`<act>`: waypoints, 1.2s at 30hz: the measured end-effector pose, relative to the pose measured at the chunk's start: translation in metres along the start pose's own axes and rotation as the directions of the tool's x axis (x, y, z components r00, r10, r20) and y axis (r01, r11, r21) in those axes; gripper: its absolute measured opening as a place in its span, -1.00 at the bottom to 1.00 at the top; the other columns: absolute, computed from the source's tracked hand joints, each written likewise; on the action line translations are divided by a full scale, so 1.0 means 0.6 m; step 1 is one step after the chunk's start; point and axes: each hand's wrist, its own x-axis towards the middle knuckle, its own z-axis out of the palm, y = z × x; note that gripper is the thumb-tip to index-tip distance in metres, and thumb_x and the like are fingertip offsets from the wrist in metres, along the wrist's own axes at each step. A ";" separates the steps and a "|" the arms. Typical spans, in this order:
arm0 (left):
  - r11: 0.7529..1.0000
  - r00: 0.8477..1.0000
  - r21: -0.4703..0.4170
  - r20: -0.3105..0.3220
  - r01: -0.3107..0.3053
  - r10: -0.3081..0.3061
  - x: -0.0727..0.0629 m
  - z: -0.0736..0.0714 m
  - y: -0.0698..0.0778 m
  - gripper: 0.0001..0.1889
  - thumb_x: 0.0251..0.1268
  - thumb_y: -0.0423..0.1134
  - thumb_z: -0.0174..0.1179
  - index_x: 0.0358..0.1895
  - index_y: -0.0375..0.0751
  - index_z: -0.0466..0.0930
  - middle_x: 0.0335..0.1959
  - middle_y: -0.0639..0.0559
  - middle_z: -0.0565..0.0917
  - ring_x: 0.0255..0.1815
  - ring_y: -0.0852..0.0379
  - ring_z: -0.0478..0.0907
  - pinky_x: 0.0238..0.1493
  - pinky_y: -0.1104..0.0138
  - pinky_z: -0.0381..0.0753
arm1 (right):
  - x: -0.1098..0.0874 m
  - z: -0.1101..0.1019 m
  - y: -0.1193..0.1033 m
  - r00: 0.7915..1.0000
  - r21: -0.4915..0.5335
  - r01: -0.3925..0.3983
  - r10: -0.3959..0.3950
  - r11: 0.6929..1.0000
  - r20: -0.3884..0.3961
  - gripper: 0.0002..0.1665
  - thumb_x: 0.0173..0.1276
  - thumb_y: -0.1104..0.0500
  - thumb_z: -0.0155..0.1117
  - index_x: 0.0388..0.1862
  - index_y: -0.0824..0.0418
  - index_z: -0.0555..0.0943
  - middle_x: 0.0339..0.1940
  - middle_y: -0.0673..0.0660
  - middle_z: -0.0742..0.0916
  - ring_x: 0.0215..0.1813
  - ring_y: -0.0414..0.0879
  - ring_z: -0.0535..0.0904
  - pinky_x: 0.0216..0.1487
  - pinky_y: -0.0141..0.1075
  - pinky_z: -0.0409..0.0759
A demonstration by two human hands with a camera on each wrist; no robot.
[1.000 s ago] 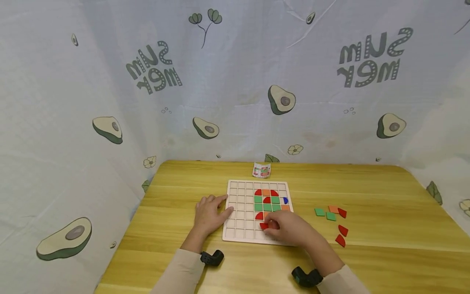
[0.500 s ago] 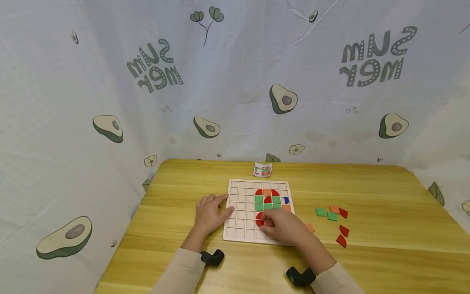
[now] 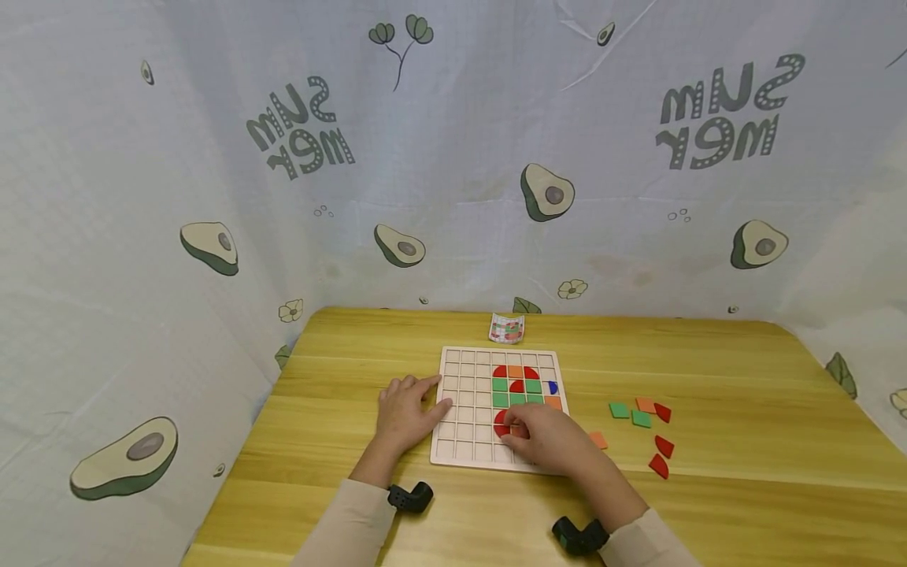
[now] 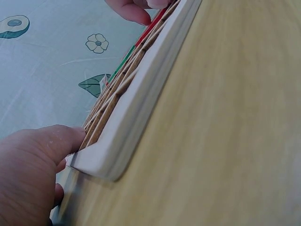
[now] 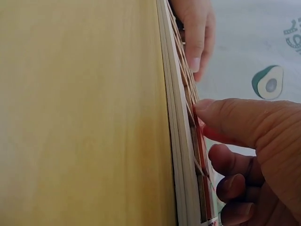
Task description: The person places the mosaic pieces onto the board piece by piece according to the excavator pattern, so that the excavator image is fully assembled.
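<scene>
On the wooden table lies a pale gridded board (image 3: 485, 450) with red, green and orange tiles in its right half and a blue piece (image 3: 553, 387) near its right edge. My left hand (image 3: 409, 413) rests at the board's left side, thumb on the rim and fingers fairly straight. My right hand (image 3: 556, 437) is low over the board, thumb and index finger pinching a red quarter-round tile (image 3: 500, 431) at a cell, just below another red one. The right wrist view shows the thumb (image 5: 211, 110) right at the board's edge, the other fingers curled. This hand covers several cells.
Right of the board are green tiles (image 3: 619, 410), an orange tile (image 3: 598, 440) beside my right wrist, and several red quarter-rounds (image 3: 659, 466). A small printed pattern card (image 3: 506, 328) stands behind the board. A patterned cloth (image 3: 453, 157) hangs beyond the table's far edge.
My right hand moved slightly left and set the red quarter-round down into line under the other one. The orange tile by the wrist came into view. My left hand stayed put.
</scene>
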 end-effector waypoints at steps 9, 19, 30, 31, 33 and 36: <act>1.000 1.000 -0.003 -0.004 0.001 -0.001 0.001 -0.001 0.000 -0.44 0.30 0.22 0.25 0.33 0.17 0.61 -0.33 0.16 0.51 -0.24 0.13 0.29 -0.10 0.20 0.23 | 0.003 0.004 0.004 1.000 0.006 0.018 -0.018 1.000 -0.013 -0.85 0.33 0.05 0.46 -0.18 0.01 0.68 -0.50 -0.14 0.53 -0.41 -0.22 0.39 -0.34 -0.34 0.38; 1.000 1.000 0.001 -0.004 0.002 -0.002 -0.001 -0.001 0.003 -0.45 0.28 0.21 0.27 0.30 0.16 0.63 -0.36 0.15 0.50 -0.24 0.12 0.31 -0.10 0.18 0.24 | 0.001 0.006 0.008 1.000 0.019 -0.011 0.011 1.000 -0.002 -0.84 0.32 0.04 0.46 -0.20 0.01 0.66 -0.49 -0.12 0.52 -0.38 -0.20 0.40 -0.31 -0.33 0.38; 1.000 1.000 -0.003 0.000 0.001 -0.001 -0.001 -0.002 0.003 -0.45 0.28 0.23 0.27 0.30 0.18 0.63 -0.35 0.16 0.50 -0.25 0.13 0.28 -0.11 0.19 0.22 | -0.003 0.000 0.008 0.999 0.037 -0.045 0.044 0.998 0.011 -0.84 0.33 0.00 0.46 -0.20 -0.03 0.66 -0.50 -0.12 0.53 -0.39 -0.20 0.41 -0.33 -0.33 0.38; 1.000 1.000 -0.002 -0.001 0.000 0.000 -0.001 -0.002 0.003 -0.46 0.28 0.23 0.27 0.30 0.18 0.63 -0.35 0.16 0.50 -0.25 0.13 0.28 -0.11 0.20 0.22 | -0.004 -0.002 0.010 0.999 0.042 -0.046 0.046 0.998 0.006 -0.84 0.33 0.00 0.46 -0.20 -0.04 0.67 -0.49 -0.13 0.54 -0.38 -0.20 0.42 -0.32 -0.33 0.39; 1.000 1.000 -0.001 -0.004 -0.001 0.001 0.000 -0.001 0.003 -0.46 0.28 0.23 0.27 0.30 0.18 0.63 -0.36 0.16 0.49 -0.25 0.13 0.28 -0.12 0.20 0.21 | -0.006 -0.006 0.016 0.998 0.049 -0.065 0.065 0.997 -0.004 -0.84 0.33 -0.01 0.45 -0.19 -0.06 0.67 -0.50 -0.12 0.55 -0.38 -0.19 0.42 -0.32 -0.31 0.40; 1.000 1.000 -0.003 -0.007 -0.005 0.005 0.000 0.000 0.002 -0.46 0.29 0.23 0.27 0.30 0.18 0.63 -0.36 0.17 0.49 -0.24 0.14 0.29 -0.12 0.21 0.21 | -0.011 -0.015 0.029 0.994 0.049 -0.105 0.106 0.993 -0.013 -0.84 0.34 -0.02 0.44 -0.16 -0.06 0.67 -0.47 -0.10 0.56 -0.36 -0.18 0.43 -0.29 -0.28 0.41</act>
